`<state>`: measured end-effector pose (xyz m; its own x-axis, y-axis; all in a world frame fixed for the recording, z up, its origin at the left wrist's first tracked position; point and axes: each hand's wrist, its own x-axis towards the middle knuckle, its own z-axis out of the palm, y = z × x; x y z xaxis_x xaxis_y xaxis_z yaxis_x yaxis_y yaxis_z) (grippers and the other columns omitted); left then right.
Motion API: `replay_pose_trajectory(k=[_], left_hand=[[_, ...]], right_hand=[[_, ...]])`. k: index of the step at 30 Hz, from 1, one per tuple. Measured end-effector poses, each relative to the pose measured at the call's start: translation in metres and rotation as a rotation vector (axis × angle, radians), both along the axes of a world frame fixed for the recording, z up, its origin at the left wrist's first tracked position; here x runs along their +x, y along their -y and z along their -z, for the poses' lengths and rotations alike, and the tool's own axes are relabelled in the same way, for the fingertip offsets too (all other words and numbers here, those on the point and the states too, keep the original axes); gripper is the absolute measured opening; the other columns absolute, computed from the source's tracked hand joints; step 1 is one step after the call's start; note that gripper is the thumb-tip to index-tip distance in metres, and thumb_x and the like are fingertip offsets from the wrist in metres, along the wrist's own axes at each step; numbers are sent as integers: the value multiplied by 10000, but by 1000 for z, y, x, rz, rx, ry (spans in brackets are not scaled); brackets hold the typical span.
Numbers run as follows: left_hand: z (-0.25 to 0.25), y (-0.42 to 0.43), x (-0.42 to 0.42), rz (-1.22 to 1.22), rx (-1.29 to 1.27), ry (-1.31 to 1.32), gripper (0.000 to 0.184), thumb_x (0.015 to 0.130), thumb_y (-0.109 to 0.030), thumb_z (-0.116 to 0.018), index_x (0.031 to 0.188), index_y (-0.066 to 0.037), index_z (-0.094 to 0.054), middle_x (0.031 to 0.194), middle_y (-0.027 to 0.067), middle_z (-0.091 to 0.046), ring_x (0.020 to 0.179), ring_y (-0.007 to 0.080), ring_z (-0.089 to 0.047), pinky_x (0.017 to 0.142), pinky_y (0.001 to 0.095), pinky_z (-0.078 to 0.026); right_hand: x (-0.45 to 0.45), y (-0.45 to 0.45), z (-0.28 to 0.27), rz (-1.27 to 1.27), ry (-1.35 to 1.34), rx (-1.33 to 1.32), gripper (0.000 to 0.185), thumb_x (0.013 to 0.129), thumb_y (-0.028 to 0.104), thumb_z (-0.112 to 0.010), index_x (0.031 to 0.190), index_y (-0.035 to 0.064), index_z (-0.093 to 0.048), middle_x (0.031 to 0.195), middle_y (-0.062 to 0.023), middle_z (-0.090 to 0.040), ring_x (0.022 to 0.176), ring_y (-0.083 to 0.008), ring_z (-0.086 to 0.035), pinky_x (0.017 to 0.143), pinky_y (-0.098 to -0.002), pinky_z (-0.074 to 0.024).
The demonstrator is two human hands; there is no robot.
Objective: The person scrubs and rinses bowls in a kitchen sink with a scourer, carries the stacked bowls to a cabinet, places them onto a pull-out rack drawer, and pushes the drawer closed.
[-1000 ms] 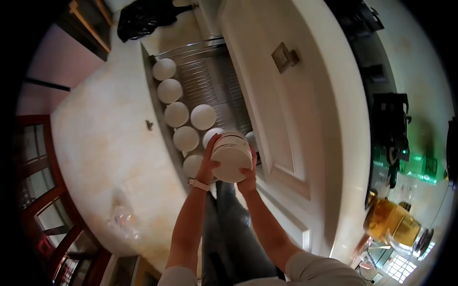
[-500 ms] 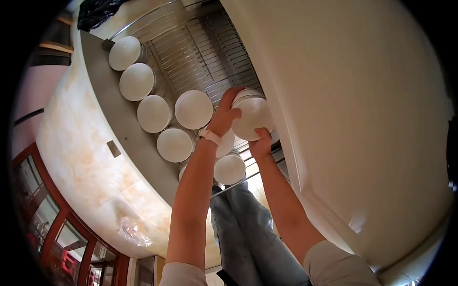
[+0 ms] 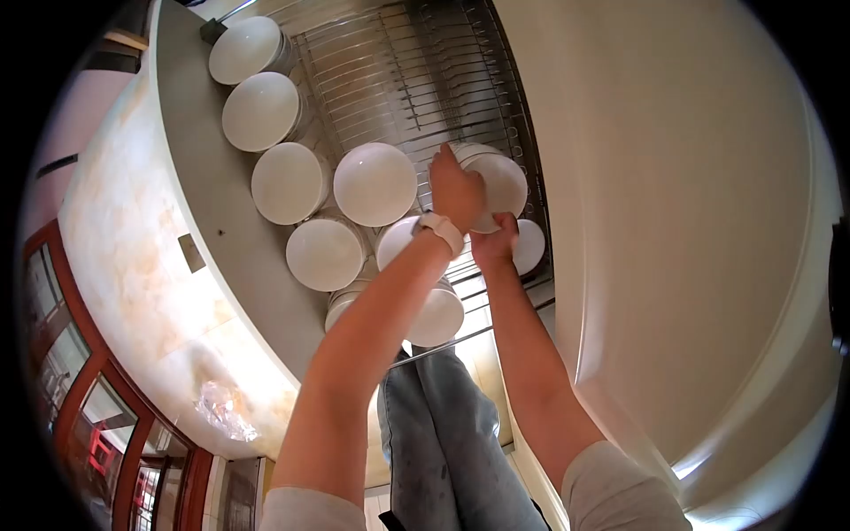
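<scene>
A stack of white bowls (image 3: 503, 181) sits at the right side of a wire rack drawer (image 3: 390, 80), between my two hands. My left hand (image 3: 457, 190), with a pale watch on its wrist, curls around the stack's left side. Low on the near side, my right hand (image 3: 496, 241) grips the rim, its fingers partly hidden. Just right of that hand is another white bowl (image 3: 529, 248). Left of my left hand stands a white bowl stack (image 3: 375, 184), with one more stack (image 3: 396, 243) partly behind my left forearm.
Several more bowl stacks line the drawer's left side, including a far one (image 3: 246, 50) and a nearer one (image 3: 326, 254). A near stack (image 3: 438, 317) stands by the front rail. The drawer's front panel (image 3: 204, 168) curves along the left; a pale cabinet surface (image 3: 673, 195) rises on the right.
The held bowl stack has moved right within the drawer, toward its right edge, with both hands on it. The bowl beside my right hand shows more now. The camera view has shifted.
</scene>
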<state>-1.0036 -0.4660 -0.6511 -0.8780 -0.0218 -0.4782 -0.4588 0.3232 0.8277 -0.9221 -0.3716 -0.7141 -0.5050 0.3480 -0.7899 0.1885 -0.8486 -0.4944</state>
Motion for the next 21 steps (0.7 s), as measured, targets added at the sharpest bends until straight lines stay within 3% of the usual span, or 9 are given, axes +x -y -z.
replay_pose_trajectory(k=[2, 5, 8, 10, 11, 13, 15, 16, 21], left_hand=[[-50, 7, 16, 128, -110, -99, 584, 747, -128, -508, 1254, 103, -332, 1271, 297, -376, 1192, 396, -375, 1008, 376, -291], [-126, 47, 58, -122, 70, -239, 635, 722, -70, -584, 1268, 90, -303, 1294, 263, -359, 1221, 355, -353, 1019, 361, -265], [-159, 122, 112, -163, -728, -383, 786, 724, -144, -635, 1343, 25, -182, 1372, 227, -212, 1272, 369, -223, 1034, 465, -184], [-153, 169, 142, -167, -923, -212, 830, 712, -212, -631, 1354, 30, -163, 1388, 247, -124, 1273, 415, -164, 1011, 512, -191], [-149, 184, 154, -147, -951, -25, 820, 734, -185, -606, 1369, 11, -124, 1376, 259, -154, 1264, 415, -191, 1019, 478, -201], [-120, 207, 174, -229, -785, -43, 640, 755, -143, -577, 1301, 28, -291, 1252, 270, -387, 1160, 376, -398, 950, 414, -331], [-111, 206, 176, -429, -362, 223, 409, 762, -97, -557, 1139, 33, -467, 982, 230, -585, 919, 332, -579, 795, 371, -447], [-104, 201, 178, -465, -453, 92, 263, 763, -99, -560, 990, 31, -536, 793, 187, -627, 730, 326, -620, 660, 382, -480], [-106, 201, 174, -428, -572, 105, 257, 757, -111, -559, 983, 7, -530, 805, 190, -625, 735, 360, -610, 651, 403, -484]], right_hand=[[-2, 8, -7, -16, 37, 2, 453, 679, 106, -444, 1128, 51, -468, 1096, -98, -516, 1068, -251, -492, 923, -381, -417], [-9, 20, -17, -104, 35, 131, 459, 731, 189, -423, 1161, 30, -401, 1195, -129, -433, 1074, -327, -435, 872, -524, -426], [-10, 29, -19, -102, 61, 78, 472, 723, 179, -429, 1177, 61, -375, 1206, -138, -404, 1086, -328, -423, 850, -549, -439], [-9, 36, -23, -77, 131, 84, 430, 722, 163, -423, 1141, 75, -382, 1171, -139, -415, 1080, -319, -426, 840, -510, -459], [-8, 36, -21, -79, 130, 85, 430, 722, 163, -423, 1141, 75, -382, 1171, -139, -415, 1080, -319, -426, 840, -510, -459], [-8, 39, -16, -108, 180, 174, 398, 723, 157, -418, 1110, 67, -390, 1147, -137, -426, 1056, -314, -440, 832, -490, -466], [-6, 40, -13, -108, 191, 195, 385, 729, 155, -419, 1102, 61, -396, 1133, -136, -437, 1041, -314, -451, 828, -482, -468], [-5, 39, -12, -107, 200, 221, 372, 735, 153, -419, 1093, 54, -403, 1119, -135, -447, 1025, -313, -463, 823, -475, -470], [-9, 34, -20, -102, 204, 192, 324, 770, 150, -416, 1073, 34, -428, 1107, -138, -470, 1013, -312, -484, 829, -455, -462]])
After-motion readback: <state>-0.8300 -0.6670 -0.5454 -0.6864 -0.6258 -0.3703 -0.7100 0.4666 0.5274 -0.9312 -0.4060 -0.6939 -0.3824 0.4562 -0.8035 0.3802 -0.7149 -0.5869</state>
